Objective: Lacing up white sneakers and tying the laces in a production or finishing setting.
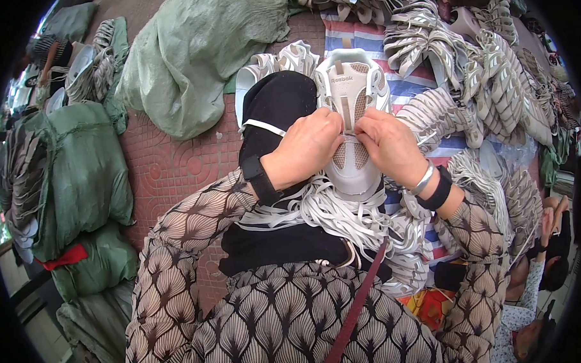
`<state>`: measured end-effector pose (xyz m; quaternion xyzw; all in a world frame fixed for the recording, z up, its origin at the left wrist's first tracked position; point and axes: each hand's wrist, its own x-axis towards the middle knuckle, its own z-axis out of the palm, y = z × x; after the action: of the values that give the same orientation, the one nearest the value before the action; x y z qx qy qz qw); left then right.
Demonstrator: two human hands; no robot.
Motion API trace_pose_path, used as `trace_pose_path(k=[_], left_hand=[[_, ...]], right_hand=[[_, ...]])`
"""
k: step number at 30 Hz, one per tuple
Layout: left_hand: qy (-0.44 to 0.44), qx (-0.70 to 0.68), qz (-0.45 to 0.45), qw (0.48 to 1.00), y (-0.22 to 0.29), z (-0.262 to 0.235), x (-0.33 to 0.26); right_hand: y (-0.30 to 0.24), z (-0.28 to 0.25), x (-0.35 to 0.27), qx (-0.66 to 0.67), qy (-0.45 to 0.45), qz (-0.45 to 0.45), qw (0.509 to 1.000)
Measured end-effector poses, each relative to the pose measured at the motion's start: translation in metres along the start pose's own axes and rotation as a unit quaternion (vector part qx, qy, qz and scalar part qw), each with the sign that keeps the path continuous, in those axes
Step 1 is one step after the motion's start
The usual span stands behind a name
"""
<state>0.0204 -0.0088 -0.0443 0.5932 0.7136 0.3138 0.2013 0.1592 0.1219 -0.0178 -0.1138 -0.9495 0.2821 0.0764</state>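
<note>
A white and beige sneaker upper (355, 171) without a visible sole rests on my lap, toe toward me, between my hands. My left hand (311, 144) is closed in a pinch at the left row of lace holes. My right hand (388, 143) pinches at the right row, its fingertips nearly meeting the left ones. A flat white shoelace (264, 125) trails over my black-clad left knee toward the left hand. A short stretch of lace crosses the tongue between my fingers; the fingertips hide most of it. A loose heap of white laces (340, 212) lies below the toe on my lap.
Stacked sneaker uppers (427, 116) lie on a striped sheet (406, 89) at the right, with more behind. Green sacks (180, 56) stand on red paving (176, 158) at the left and far left. Another person's hands (548, 219) show at the right rim.
</note>
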Motion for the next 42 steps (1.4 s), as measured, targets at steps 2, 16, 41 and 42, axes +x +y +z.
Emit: trace_pose_path(k=[2,16,41,42], left_hand=[[0.002,0.007,0.007,1.0,0.001,0.0,0.002],[0.016,0.094,0.01,0.995,0.0,0.012,0.016],[-0.053,0.116,0.089,0.988,-0.018,-0.05,0.006],[-0.046,0.118,0.083,0.988,-0.025,-0.072,-0.001]], right_hand=[[-0.002,-0.002,0.003,-0.054,-0.033,0.039,0.997],[0.004,0.006,0.009,-0.092,-0.058,-0.011,0.994],[0.028,-0.025,-0.046,0.346,-0.132,0.253,0.894],[0.036,-0.03,-0.055,0.371,-0.177,0.319,0.854]])
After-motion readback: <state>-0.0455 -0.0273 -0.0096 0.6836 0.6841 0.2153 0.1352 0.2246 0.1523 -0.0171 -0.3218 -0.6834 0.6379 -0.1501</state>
